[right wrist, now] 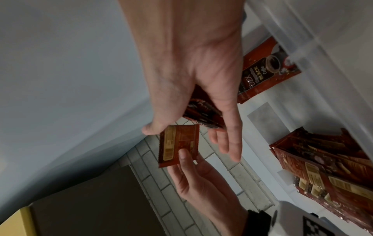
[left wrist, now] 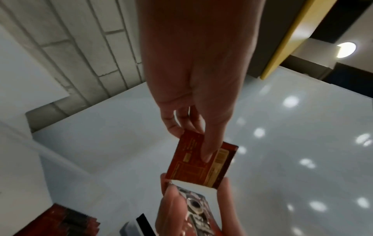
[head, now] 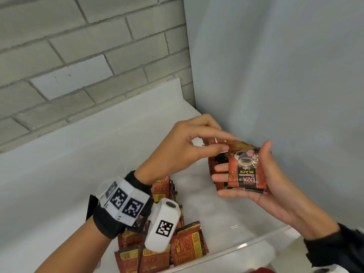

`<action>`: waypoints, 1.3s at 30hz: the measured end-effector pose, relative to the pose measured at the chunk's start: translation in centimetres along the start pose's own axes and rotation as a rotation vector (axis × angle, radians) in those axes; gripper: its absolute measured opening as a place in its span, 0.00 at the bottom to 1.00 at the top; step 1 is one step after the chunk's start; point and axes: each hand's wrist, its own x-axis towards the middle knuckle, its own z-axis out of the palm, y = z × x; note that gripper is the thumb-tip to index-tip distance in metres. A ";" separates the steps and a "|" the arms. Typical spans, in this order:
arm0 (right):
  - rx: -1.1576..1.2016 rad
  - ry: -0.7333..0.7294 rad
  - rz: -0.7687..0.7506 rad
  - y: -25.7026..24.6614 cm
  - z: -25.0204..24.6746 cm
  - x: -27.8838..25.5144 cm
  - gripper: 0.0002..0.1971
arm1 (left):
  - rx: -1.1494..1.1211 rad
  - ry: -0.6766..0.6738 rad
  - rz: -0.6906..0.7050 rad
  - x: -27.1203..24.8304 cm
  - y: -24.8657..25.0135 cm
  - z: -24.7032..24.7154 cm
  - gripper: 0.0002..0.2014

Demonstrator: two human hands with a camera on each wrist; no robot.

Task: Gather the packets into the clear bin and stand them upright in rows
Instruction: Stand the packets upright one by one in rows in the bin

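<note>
Packets, red-brown coffee sachets printed "D2X Black Coffee", in four lots. Lot one: a small stack [head: 247, 170] held in the right hand [head: 275, 186], thumb curled over its right edge and fingers wrapped under and round its left side; front label faces up, upside down to the head camera. Lot two: a single packet [left wrist: 198, 161] pinched between thumb and fingers of the left hand [head: 183, 146], held just above the far edge of the stack with its back panel (yellow text blocks) toward both wrist cameras; whether it touches the stack cannot be told. Lot three: a row of packets standing upright [head: 216, 164], seen just behind and below the right-hand fingers, toward the far right of the clear bin [head: 246, 247]. Lot four: a loose group of packets [head: 185, 245] at the near left of the bin, leaning and overlapping, partly hidden by the left wrist; in the right wrist view one more packet [right wrist: 264, 70] lies flat, label up, by the bin wall.

Both hands are raised over the right half of the bin. Left wrist carries a black strap with white coded tags and a white camera housing [head: 162, 227]. Bin rests on a white counter [head: 59, 164] against a grey brick wall [head: 78, 46], with a pale blue panel [head: 275, 66] at right.
</note>
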 end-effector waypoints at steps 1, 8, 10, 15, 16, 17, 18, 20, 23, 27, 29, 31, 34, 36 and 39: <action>0.016 0.003 -0.005 -0.1 0.0 0.0 0.52 | 0.044 -0.033 0.031 -0.2 0.1 0.2 0.12; 0.042 0.003 -0.077 -0.2 -0.2 -0.2 0.25 | 0.310 -0.204 0.141 -0.9 -0.2 0.6 0.13; -0.016 -0.004 -0.081 -0.1 -0.1 -0.3 0.23 | 0.303 -0.276 0.091 -1.0 0.0 0.2 0.14; -0.049 0.018 -0.101 0.0 -0.1 -0.4 0.21 | 0.135 -0.435 -0.140 -1.0 0.9 -1.2 0.18; -0.053 0.018 -0.103 0.0 -0.1 -0.3 0.21 | 0.074 -0.404 -0.176 -1.0 1.0 -1.3 0.16; -0.060 0.015 -0.104 0.0 -0.2 -0.3 0.22 | 0.028 -0.358 -0.212 -0.9 1.0 -1.3 0.13; -0.071 0.009 -0.102 0.0 -0.2 -0.3 0.22 | -0.003 -0.311 -0.250 -0.9 1.0 -1.2 0.10; -0.093 -0.011 -0.098 0.1 -0.3 -0.3 0.24 | -0.047 -0.274 -0.325 -0.7 0.8 -1.0 0.11; -0.111 -0.012 -0.110 0.2 -0.4 -0.4 0.26 | -0.056 -0.302 -0.343 -0.5 0.6 -0.8 0.12; -0.074 0.043 -0.225 0.3 -0.1 -0.3 0.27 | 0.083 -0.343 -0.295 -0.2 0.1 -0.8 0.11; -0.004 0.129 -0.338 0.2 -0.2 -0.1 0.26 | 0.171 -0.395 -0.263 -0.2 -0.3 -0.3 0.11; 0.054 0.180 -0.415 0.1 -0.4 0.1 0.27 | 0.241 -0.441 -0.224 -0.2 -0.9 0.6 0.11; 0.069 0.191 -0.439 0.2 -0.7 0.2 0.33 | 0.325 -0.498 -0.179 -0.1 -2.3 2.1 0.13; 0.055 0.200 -0.433 0.2 -0.7 0.1 0.36 | 0.366 -0.530 -0.150 -0.1 -3.4 3.1 0.15; 0.045 0.212 -0.434 0.2 -0.6 0.1 0.38 | 0.412 -0.583 -0.098 0.0 -4.4 4.2 0.15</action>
